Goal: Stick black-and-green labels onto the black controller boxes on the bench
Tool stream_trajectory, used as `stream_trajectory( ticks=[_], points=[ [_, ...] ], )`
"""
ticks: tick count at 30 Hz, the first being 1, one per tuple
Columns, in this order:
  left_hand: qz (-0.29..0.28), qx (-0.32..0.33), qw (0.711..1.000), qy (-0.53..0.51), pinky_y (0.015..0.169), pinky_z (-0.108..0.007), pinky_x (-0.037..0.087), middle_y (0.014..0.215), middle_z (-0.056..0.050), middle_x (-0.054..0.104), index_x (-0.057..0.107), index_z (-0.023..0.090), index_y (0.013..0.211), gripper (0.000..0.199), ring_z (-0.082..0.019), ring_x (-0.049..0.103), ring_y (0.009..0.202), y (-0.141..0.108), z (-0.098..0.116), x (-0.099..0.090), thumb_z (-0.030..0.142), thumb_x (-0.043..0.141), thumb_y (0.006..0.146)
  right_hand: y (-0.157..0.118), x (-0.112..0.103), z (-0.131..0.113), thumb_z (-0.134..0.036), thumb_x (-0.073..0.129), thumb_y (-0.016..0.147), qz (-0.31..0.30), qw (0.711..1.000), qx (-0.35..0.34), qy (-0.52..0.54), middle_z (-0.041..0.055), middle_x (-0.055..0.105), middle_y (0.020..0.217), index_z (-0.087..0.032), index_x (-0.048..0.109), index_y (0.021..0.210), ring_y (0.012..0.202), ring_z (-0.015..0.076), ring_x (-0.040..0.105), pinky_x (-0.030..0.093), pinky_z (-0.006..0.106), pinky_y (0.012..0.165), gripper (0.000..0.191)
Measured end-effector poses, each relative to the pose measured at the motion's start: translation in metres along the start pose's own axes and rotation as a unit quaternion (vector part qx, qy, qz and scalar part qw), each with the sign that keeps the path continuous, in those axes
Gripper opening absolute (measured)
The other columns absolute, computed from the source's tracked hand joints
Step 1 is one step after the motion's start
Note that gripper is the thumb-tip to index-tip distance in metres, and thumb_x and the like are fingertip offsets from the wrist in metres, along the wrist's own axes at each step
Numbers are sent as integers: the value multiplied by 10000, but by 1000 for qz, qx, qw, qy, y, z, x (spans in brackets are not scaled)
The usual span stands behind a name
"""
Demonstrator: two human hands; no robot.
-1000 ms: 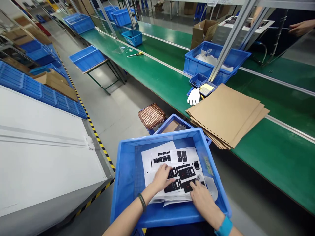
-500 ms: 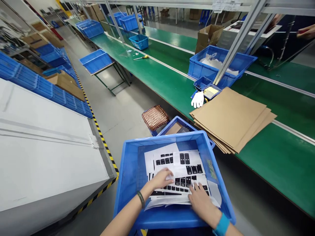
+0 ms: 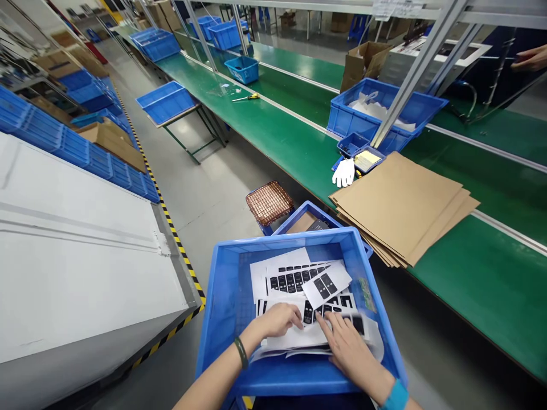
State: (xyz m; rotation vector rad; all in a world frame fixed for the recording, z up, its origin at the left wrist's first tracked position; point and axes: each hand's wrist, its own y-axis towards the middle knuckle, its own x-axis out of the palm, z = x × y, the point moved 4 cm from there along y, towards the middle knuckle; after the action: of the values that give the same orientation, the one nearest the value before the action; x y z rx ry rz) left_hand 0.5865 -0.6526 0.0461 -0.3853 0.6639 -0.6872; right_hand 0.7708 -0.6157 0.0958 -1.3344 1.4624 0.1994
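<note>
A blue plastic crate (image 3: 226,296) stands in front of me with a pile of white sheets bearing black printed labels inside. My left hand (image 3: 280,320) is over the front-left of the pile, its fingers curled together at a white label sheet (image 3: 294,339); the fingertips are partly hidden. Beside it my right hand (image 3: 348,344) lies on the sheets at the front right, fingers stretched out and apart. Behind both hands a small sheet with two black labels (image 3: 327,283) lies askew on top of the others.
A green workbench (image 3: 290,136) runs along the right, carrying stacked cardboard sheets (image 3: 401,199), a white glove (image 3: 344,172) and a blue bin (image 3: 354,117). Behind the crate are a stool with a woven seat (image 3: 270,203) and another blue crate (image 3: 305,208). A white surface (image 3: 85,256) is at left.
My left hand has come down and toward me onto the sheets. Plain white paper now covers some front labels. The small two-label sheet has turned askew, and my right hand's fingers have shifted left.
</note>
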Motion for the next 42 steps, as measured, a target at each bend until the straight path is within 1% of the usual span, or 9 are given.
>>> stream_trajectory(
  ticks=[4, 8, 11, 15, 19, 21, 25, 29, 42],
  points=[
    [-37, 45, 998, -19, 879, -366, 524, 1066, -32, 704, 694, 193, 1007, 154, -177, 657, 962, -8, 8, 13, 296, 629, 914, 8, 7, 3, -243, 734, 776, -22, 999, -34, -29, 258, 434, 1459, -80, 523, 1363, 1367, 429, 361, 230, 620, 1129, 645],
    [92, -79, 992, 44, 997, -494, 437, 1249, -93, 591, 589, 164, 1189, 300, -257, 559, 1153, 2, -10, 1, 322, 586, 934, 10, 17, 8, -152, 593, 851, -67, 997, -18, -27, 162, 729, 989, -112, 706, 1073, 954, 322, 689, 502, 471, 918, 252],
    [133, -157, 974, 92, 1030, -560, 380, 1326, -114, 514, 525, 169, 1263, 421, -301, 500, 1207, 12, -24, -6, 365, 622, 903, 8, 21, 8, -29, 475, 844, -55, 998, -22, -36, 125, 727, 945, -165, 723, 973, 879, 286, 702, 540, 372, 775, 311],
    [70, -142, 982, 103, 991, -532, 424, 1175, -90, 605, 590, 156, 1162, 320, -267, 570, 1104, 13, -22, -3, 346, 625, 906, 7, 23, 7, 48, 397, 813, -19, 998, -42, -49, 104, 711, 993, -206, 709, 1002, 924, 261, 686, 534, 352, 805, 445],
    [-52, -17, 997, 54, 926, -436, 496, 1127, -62, 654, 660, 185, 1077, 240, -214, 616, 1023, -9, -1, 9, 313, 678, 876, 9, 23, 8, 102, 370, 761, 40, 996, -47, -63, 193, 515, 1385, -146, 535, 1329, 1235, 295, 530, 495, 390, 936, 642],
    [-89, 21, 995, 27, 873, -377, 529, 1103, -34, 674, 678, 200, 1056, 248, -186, 640, 968, -20, 5, 13, 354, 696, 863, 11, 24, 9, 90, 378, 783, 48, 996, -44, -67, 176, 546, 1358, -161, 568, 1294, 1231, 303, 526, 501, 409, 920, 600],
    [8, -62, 997, 51, 937, -443, 501, 1161, -65, 640, 630, 166, 1134, 237, -227, 608, 1074, -21, -7, 6, 307, 555, 959, 13, 30, 9, 21, 445, 840, 7, 997, -42, -64, 101, 720, 890, -174, 722, 879, 912, 265, 664, 515, 383, 822, 341],
    [105, -151, 978, 102, 1015, -547, 420, 1355, -120, 495, 510, 170, 1292, 444, -307, 491, 1230, -8, -22, 2, 305, 647, 892, 12, 32, 8, 24, 474, 830, -21, 997, -29, -63, 110, 724, 887, -155, 726, 898, 899, 271, 677, 503, 368, 804, 317],
    [76, -139, 986, 49, 860, -417, 523, 1060, -62, 638, 613, 147, 1067, 232, -209, 621, 974, -5, -16, -6, 329, 609, 923, 12, 16, 1, -8, 544, 813, -36, 998, -25, -53, 112, 700, 1011, -151, 695, 1004, 950, 290, 674, 531, 403, 846, 283]
  ],
)
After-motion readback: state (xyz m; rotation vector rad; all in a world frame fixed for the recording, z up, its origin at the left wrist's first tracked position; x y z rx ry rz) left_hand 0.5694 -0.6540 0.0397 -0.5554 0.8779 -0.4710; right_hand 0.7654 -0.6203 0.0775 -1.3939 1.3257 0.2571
